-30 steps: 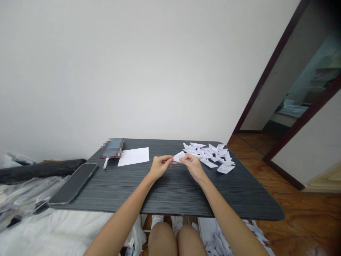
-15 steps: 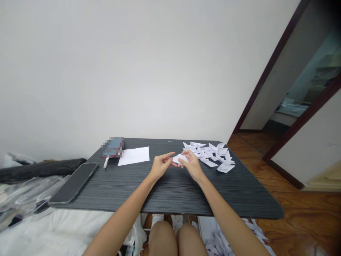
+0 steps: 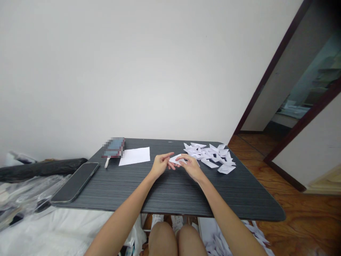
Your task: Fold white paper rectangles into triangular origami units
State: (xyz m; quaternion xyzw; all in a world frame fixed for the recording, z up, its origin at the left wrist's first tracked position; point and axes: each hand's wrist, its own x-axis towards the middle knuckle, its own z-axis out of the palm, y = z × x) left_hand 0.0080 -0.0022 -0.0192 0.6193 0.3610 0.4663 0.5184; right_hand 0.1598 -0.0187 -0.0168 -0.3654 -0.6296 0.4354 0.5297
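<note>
Seated person at a dark, fine-grooved bench (image 3: pixel 170 195), both forearms reaching in over the near edge. Work held about midway across, straight ahead of the body, presumably because both hands meet there easily and sight is clear.

The piece in hand: a small white folded paper (image 3: pixel 174 159), up between the two hands, a little short of the heap. Right hand (image 3: pixel 190 165) pinches it, thumb on the near side, fingers bent over the top; this looks to be the grip that bears it. Left hand (image 3: pixel 161 164) loosely spread at the paper's left tip, forefinger straight out, other fingers lower down. Whether its thumb presses the paper, I cannot tell. My reading: it steadies that end, the light stock needing only fingertips.

To the right, a loose heap of pointed folded pieces (image 3: pixel 213 155), overlapping, near the right hand; probably put there so one short reach serves. To the left, flat white paper (image 3: pixel 134 156), lying apart from the heap, which seems to separate plain from folded.

Phone (image 3: pixel 76 183) face up at the left edge, well clear of the hands, likely so it hinders neither elbow.

More folded paper (image 3: pixel 220 244) below the bench, on the right.
</note>
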